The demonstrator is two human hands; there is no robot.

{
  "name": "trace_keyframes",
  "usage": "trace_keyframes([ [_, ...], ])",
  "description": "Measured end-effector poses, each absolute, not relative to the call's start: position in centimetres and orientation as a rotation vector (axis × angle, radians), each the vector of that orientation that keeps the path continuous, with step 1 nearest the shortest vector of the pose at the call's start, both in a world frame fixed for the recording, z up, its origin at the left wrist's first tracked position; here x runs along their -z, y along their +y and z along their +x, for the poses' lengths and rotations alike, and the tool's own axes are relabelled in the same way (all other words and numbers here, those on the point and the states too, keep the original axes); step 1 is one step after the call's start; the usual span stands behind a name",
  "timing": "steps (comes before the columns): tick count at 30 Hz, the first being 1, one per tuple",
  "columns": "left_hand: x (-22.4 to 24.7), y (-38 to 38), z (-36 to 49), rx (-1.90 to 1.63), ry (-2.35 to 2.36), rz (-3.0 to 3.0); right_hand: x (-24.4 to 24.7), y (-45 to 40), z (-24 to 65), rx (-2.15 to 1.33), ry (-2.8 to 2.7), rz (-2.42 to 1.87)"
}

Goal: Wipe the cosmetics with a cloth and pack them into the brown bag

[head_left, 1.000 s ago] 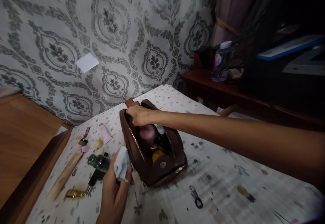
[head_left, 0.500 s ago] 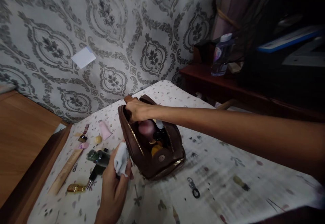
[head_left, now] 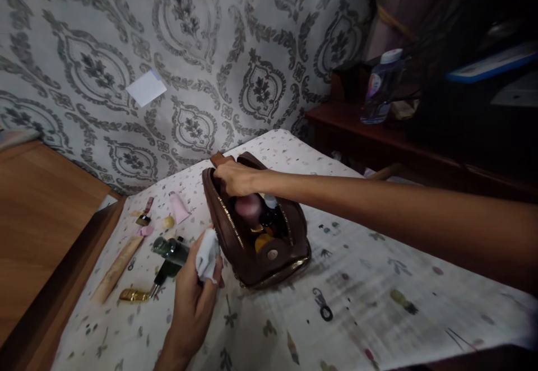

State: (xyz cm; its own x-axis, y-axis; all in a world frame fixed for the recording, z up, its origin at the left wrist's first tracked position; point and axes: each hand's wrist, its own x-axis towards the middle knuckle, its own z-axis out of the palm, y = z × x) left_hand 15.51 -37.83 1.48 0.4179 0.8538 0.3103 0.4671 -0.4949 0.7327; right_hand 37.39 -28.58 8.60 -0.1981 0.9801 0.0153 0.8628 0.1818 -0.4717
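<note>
a long tan thing [head_left: 118, 270] lay on the white sheet [head_left: 117, 343], then a pink tube [head_left: 179, 208]. the left hand [head_left: 195, 295] had its grip closed around a white cloth [head_left: 207, 255]. the brown bag [head_left: 256, 270] sat unzipped just beside it. the right hand [head_left: 237, 179] was in its far end; i could not tell if that grip was apart or together.

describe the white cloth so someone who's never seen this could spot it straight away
Find the open brown bag on the printed sheet. Just left of it is the person's left hand, with the white cloth bunched in its grip. Unprinted and crumpled, it differs from the patterned sheet and the smooth pink tube beyond.
</note>
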Motion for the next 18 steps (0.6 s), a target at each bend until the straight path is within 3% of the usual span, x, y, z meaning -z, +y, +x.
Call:
trace_keyframes([
  [11, -1.0, -38.3, 12.7, -0.936, 1.135, 2.099, -9.3, -29.8, 37.6, -0.338, -2.242, -1.737],
  [18, -3.2, -35.7, 8.7, -1.350, 1.291, 1.811, -9.8, -36.7, 35.6, -0.085, -1.951, -1.558],
])
